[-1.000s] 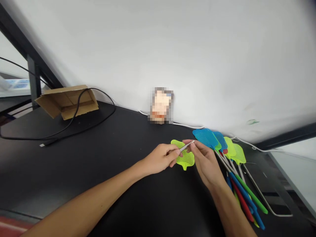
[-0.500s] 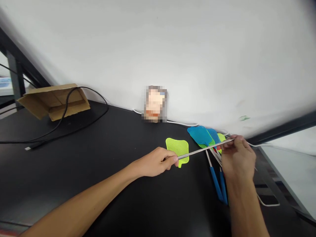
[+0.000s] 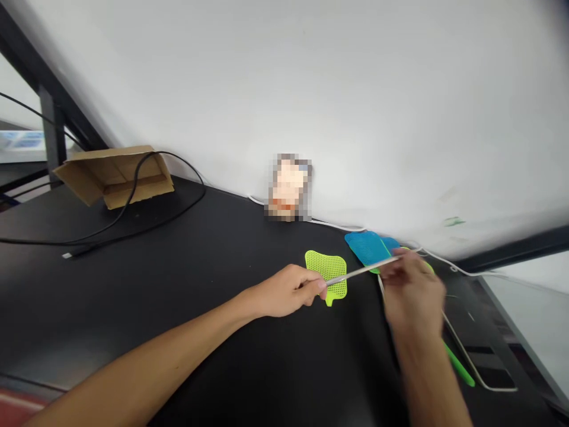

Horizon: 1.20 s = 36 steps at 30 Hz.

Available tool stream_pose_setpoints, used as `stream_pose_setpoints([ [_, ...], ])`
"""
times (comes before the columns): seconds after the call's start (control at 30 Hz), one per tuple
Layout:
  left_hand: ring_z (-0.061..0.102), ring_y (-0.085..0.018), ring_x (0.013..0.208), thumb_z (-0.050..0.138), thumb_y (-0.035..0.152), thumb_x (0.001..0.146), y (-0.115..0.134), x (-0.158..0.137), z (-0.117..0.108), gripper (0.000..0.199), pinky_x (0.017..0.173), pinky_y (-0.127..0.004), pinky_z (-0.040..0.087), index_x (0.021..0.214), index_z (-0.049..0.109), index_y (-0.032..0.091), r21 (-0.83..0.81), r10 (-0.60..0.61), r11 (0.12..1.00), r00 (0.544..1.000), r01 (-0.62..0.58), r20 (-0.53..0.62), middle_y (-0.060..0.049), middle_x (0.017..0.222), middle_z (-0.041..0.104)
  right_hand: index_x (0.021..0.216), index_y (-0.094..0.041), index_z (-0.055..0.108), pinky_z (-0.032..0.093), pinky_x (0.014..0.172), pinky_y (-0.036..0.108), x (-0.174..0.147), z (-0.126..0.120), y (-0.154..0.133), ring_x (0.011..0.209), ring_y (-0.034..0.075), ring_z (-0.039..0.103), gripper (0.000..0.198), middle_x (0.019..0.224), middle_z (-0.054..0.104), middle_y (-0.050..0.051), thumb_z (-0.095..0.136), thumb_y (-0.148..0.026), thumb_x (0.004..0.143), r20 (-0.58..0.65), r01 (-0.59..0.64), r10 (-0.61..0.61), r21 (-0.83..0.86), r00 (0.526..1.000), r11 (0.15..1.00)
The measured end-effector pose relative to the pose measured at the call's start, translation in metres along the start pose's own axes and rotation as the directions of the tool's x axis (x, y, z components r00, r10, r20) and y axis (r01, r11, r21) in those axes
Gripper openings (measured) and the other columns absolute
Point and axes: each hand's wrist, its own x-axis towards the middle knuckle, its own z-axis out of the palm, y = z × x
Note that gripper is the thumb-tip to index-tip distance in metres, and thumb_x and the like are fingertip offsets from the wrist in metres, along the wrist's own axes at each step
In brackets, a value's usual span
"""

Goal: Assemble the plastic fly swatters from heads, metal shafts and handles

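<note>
My left hand is closed around one end of a thin silver metal rod. The rod slants up to the right, where the fingers of my right hand, blurred by motion, close on its far part. Beneath the rod lies a lime-green perforated fly swatter head with a short stub, partly covered by my left fingers. Several more fly swatters, with a blue head on top, lie behind and under my right hand, which hides most of their shafts. A green handle shows to its right.
At the back left an open cardboard box lies on the black table, with a looped black cable over it. A blurred-out upright object leans on the white wall. A white cable runs along the wall's foot.
My right hand has moved left along the rod toward my left hand, so less rod shows between them. It now covers the blue handles, and a green handle has come into sight. The view has shifted slightly.
</note>
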Motion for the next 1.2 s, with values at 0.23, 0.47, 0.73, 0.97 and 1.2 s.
stream_pose_setpoints([
  [0.23, 0.048, -0.007, 0.055, 0.047, 0.035, 0.100, 0.001, 0.001, 0.006, 0.036, 0.053, -0.018, 0.036, 0.092, 0.073, 0.013, 0.073, 0.049, 0.996, 0.998, -0.052, 0.046, 0.001, 0.067, 0.058, 0.070, -0.019, 0.070, 0.037, 0.047, 0.022, 0.030, -0.027, -0.018, 0.056, 0.011, 0.042, 0.011, 0.062, 0.048, -0.003, 0.075, -0.023, 0.079, -0.212, 0.168, -0.164, -0.001, 0.963, 0.986],
  [0.47, 0.046, -0.008, 0.053, 0.042, 0.039, 0.102, -0.010, 0.001, 0.002, 0.037, 0.053, -0.018, 0.037, 0.086, 0.064, 0.014, -0.069, 0.042, 0.996, 0.994, -0.050, -0.105, 0.003, 0.064, 0.055, 0.084, -0.018, 0.072, 0.033, 0.051, 0.025, -0.054, 0.043, 0.035, 0.055, 0.010, 0.040, 0.028, 0.061, 0.046, -0.004, 0.071, -0.045, 0.089, 0.224, -0.056, 0.098, -0.187, 0.970, 0.981],
  [0.73, 0.036, -0.005, 0.044, 0.042, 0.042, 0.102, -0.005, 0.001, 0.004, 0.036, 0.045, -0.018, 0.030, 0.082, 0.056, 0.016, -0.155, -0.055, 0.987, 0.994, 0.040, -0.093, 0.006, 0.058, 0.047, 0.077, -0.019, 0.067, 0.036, 0.056, 0.027, -0.047, 0.031, 0.031, 0.059, 0.012, 0.043, 0.034, 0.063, 0.049, -0.002, 0.061, -0.047, 0.095, 0.418, 0.061, 0.117, -0.389, 0.901, 0.919],
  [0.97, 0.033, -0.005, 0.036, 0.043, 0.049, 0.102, -0.009, 0.007, -0.002, 0.034, 0.039, -0.019, 0.025, 0.107, 0.058, 0.018, -0.392, -0.096, 0.920, 0.973, 0.006, -0.212, 0.009, 0.056, 0.043, 0.100, -0.017, 0.072, 0.046, 0.078, 0.039, -0.022, 0.018, 0.022, 0.084, 0.027, 0.061, 0.050, 0.090, 0.067, 0.011, 0.046, -0.059, 0.097, 0.413, 0.432, -0.128, -0.853, 0.902, 0.293],
  [1.2, 0.038, -0.004, 0.040, 0.049, 0.040, 0.101, -0.007, 0.012, -0.007, 0.025, 0.047, -0.021, 0.030, 0.098, 0.057, 0.017, -0.549, -0.137, 0.835, 0.951, -0.038, -0.276, 0.007, 0.059, 0.048, 0.142, -0.005, 0.051, 0.045, 0.098, 0.053, -0.038, 0.029, 0.033, 0.120, 0.045, 0.053, 0.107, 0.122, 0.059, 0.025, 0.071, -0.077, 0.066, 0.479, 0.480, 0.129, -0.877, 0.868, 0.029],
])
